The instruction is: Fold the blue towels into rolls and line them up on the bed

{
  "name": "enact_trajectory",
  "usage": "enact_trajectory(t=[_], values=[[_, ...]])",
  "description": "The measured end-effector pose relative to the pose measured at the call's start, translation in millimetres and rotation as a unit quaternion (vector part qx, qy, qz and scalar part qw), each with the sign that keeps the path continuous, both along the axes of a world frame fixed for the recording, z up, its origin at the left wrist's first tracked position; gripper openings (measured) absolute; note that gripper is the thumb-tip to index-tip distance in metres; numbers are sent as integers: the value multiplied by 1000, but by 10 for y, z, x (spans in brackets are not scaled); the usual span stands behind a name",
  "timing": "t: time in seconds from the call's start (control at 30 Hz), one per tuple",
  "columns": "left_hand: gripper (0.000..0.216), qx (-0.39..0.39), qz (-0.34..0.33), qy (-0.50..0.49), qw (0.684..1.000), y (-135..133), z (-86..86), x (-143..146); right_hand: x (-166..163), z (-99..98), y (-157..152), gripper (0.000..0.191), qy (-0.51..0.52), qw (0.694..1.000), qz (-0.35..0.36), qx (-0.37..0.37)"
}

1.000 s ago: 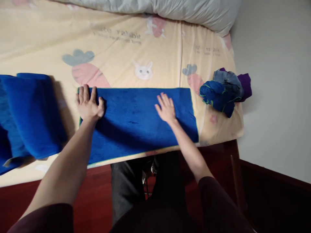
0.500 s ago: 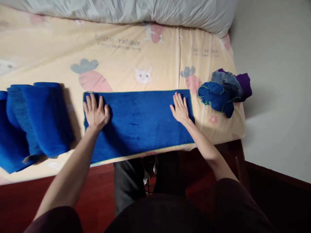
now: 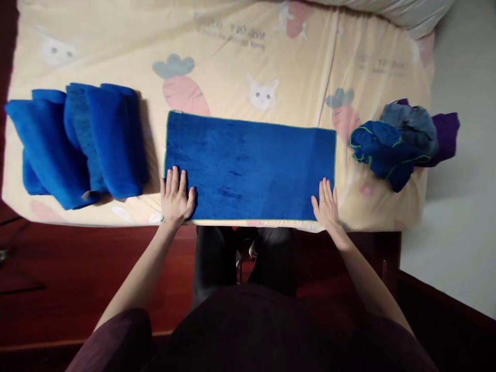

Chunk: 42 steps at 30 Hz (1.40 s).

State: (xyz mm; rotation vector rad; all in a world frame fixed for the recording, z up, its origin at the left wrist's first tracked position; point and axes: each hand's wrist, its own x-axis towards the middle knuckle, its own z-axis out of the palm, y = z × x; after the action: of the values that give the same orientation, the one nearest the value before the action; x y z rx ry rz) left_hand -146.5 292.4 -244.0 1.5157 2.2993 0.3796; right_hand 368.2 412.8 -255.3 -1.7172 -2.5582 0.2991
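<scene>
A blue towel (image 3: pixel 251 165) with green edging lies spread flat near the front edge of the bed. On its near left corner rests my left hand (image 3: pixel 177 199), palm down with the fingers stretched out. My right hand (image 3: pixel 326 203) lies flat on the near right corner, fingers extended, the little finger side by the towel's edge. Neither hand grips the cloth. To the left of the towel sit several rolled or folded blue towels (image 3: pixel 112 139), side by side. Off to the right is a crumpled heap of cloths (image 3: pixel 406 139) in blue, grey-blue and purple.
The bed has a cream sheet (image 3: pixel 232 72) printed with carrots and rabbits. A grey pillow or quilt (image 3: pixel 418 15) lies at the far right corner. A pale wall (image 3: pixel 465 206) stands to the right. Below is a dark red floor (image 3: pixel 116 268).
Both hands have slid toward me along the towel, from its far part to its near corners. The towel's near edge now lies straighter along the bed edge. The camera view has shifted left and down.
</scene>
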Motion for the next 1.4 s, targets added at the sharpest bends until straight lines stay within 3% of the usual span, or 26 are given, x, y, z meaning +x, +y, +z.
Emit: enact_trajectory(t=[0.1, 0.27, 0.37, 0.5, 0.57, 0.63, 0.73, 0.8, 0.9, 1.03, 1.17, 1.3, 1.4], values=[[75, 51, 1, -8, 999, -170, -136, -15, 138, -104, -332, 71, -9, 1000, -14, 7], [66, 123, -24, -6, 992, -210, -281, -79, 206, -210, -362, 71, -11, 999, -28, 25], [63, 129, -33, 6, 991, -175, -231, -53, 166, -159, -319, 70, -15, 999, -35, 25], [65, 116, -17, -9, 993, -260, -63, 172, 19, 79, -350, 68, -21, 998, -62, 8], [67, 114, -11, -34, 993, -511, -48, 409, -121, 180, -563, 65, -2, 998, -59, 24], [68, 114, -23, -57, 992, -938, -134, 714, -298, 173, -984, 64, 41, 997, -36, 55], [66, 74, -20, -73, 994, -1736, -374, 1178, -554, -64, -1864, 60, 126, 991, -11, 51], [61, 27, -42, -66, 997, -2182, -499, 1394, -660, -279, -2403, 59, 185, 982, -42, 21], [47, -22, -107, -46, 993, -2493, -517, 1503, -706, -478, -2845, 63, 221, 968, -114, -21], [35, -62, -145, -53, 986, -2358, -322, 1419, -709, -440, -2867, 69, 176, 976, -115, -59], [30, -96, -96, -133, 982, -2114, -148, 1452, -765, -326, -2814, 67, 123, 983, -120, -72], [34, -81, -31, -293, 952, -2017, -112, 1789, -794, -268, -2838, 68, 96, 987, -112, -69], [47, -81, -16, -433, 898, -1980, -129, 2138, -789, -246, -2847, 68, 90, 988, -106, -65]])
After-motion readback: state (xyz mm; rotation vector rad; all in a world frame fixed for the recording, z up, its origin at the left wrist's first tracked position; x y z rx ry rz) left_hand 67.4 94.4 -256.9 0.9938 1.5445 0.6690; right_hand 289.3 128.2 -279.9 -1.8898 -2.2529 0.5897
